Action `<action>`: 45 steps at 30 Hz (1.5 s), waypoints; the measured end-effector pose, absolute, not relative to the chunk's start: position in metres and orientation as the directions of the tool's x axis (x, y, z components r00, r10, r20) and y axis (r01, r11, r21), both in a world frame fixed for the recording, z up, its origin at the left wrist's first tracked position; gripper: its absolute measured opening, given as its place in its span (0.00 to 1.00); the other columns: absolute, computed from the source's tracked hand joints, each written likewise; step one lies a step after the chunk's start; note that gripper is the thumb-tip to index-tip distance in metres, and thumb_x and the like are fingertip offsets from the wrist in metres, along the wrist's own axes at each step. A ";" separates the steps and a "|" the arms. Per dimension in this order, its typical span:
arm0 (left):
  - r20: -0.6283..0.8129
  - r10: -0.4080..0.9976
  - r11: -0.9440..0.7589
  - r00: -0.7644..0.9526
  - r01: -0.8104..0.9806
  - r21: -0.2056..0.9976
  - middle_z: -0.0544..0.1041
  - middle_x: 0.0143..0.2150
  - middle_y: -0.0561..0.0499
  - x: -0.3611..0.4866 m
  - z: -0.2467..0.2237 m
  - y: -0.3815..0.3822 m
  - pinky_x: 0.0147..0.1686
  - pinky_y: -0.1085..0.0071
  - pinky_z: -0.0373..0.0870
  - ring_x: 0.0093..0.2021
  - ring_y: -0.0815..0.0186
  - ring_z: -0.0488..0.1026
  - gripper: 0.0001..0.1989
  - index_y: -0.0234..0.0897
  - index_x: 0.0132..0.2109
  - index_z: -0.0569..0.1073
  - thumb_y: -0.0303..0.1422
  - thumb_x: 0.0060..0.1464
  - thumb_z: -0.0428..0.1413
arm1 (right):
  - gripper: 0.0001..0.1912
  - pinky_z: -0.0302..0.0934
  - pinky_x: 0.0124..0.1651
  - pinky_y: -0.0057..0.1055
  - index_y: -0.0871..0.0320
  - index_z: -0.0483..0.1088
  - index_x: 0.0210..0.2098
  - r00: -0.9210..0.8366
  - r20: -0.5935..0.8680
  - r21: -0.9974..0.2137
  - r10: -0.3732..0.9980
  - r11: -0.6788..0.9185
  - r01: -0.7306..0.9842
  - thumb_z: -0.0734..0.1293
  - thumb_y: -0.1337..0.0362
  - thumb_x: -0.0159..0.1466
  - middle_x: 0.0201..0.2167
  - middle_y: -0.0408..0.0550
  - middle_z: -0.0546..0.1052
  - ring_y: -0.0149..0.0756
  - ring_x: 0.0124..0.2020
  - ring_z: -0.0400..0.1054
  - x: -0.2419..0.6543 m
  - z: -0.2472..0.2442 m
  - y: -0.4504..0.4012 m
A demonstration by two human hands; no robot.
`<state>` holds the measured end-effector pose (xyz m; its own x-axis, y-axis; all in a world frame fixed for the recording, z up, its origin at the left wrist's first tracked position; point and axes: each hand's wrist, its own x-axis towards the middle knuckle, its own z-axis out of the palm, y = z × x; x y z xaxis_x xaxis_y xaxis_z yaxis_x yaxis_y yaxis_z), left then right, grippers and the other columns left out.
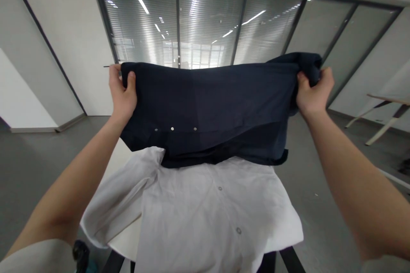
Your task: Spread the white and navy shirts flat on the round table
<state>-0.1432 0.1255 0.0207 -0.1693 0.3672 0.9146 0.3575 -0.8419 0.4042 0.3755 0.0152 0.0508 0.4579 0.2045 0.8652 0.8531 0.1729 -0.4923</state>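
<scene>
L hand (122,94) and R hand (315,91) each pinch one end of the top edge of a navy garment (205,106), grip clamped on the fabric, hands well apart w/ the cloth spanning between them; it's up in the air, lower edge hanging over a white button-front shirt (221,209) spread on a white table (123,234). Step in hand looks like holding the piece up by its edge, 3 metal snaps (172,129) showing. Next move calls for both grips staying on, since only the hands bear it; grey floor (48,166) and glass partition w/ blinds (205,21) beyond.
</scene>
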 end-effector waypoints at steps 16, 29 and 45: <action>0.854 0.437 -0.834 0.281 0.481 0.269 0.78 0.40 0.50 -0.122 -0.024 0.102 0.44 0.69 0.72 0.41 0.62 0.75 0.11 0.40 0.46 0.74 0.40 0.63 0.53 | 0.35 0.54 0.60 0.55 0.57 0.67 0.58 0.152 0.683 -0.273 0.715 0.056 0.960 0.74 0.52 0.54 0.59 0.61 0.67 0.59 0.59 0.61 0.305 -0.011 0.025; 0.959 0.010 -0.795 0.282 0.585 -0.163 0.72 0.41 0.48 -0.077 -0.043 0.046 0.50 0.52 0.63 0.45 0.55 0.70 0.11 0.46 0.42 0.70 0.42 0.56 0.62 | 0.17 0.61 0.39 0.31 0.57 0.77 0.36 -0.472 0.584 -0.319 0.660 0.722 0.614 0.63 0.51 0.68 0.31 0.44 0.78 0.38 0.34 0.71 0.151 0.019 0.007; -0.119 0.902 -0.008 0.415 0.291 0.957 0.80 0.45 0.42 -0.079 -0.144 0.098 0.49 0.62 0.71 0.47 0.54 0.77 0.42 0.31 0.58 0.70 0.40 0.35 0.71 | 0.07 0.67 0.47 0.40 0.57 0.79 0.34 0.040 0.522 -0.232 0.852 0.097 0.968 0.69 0.62 0.61 0.34 0.54 0.81 0.50 0.42 0.75 0.278 -0.007 0.070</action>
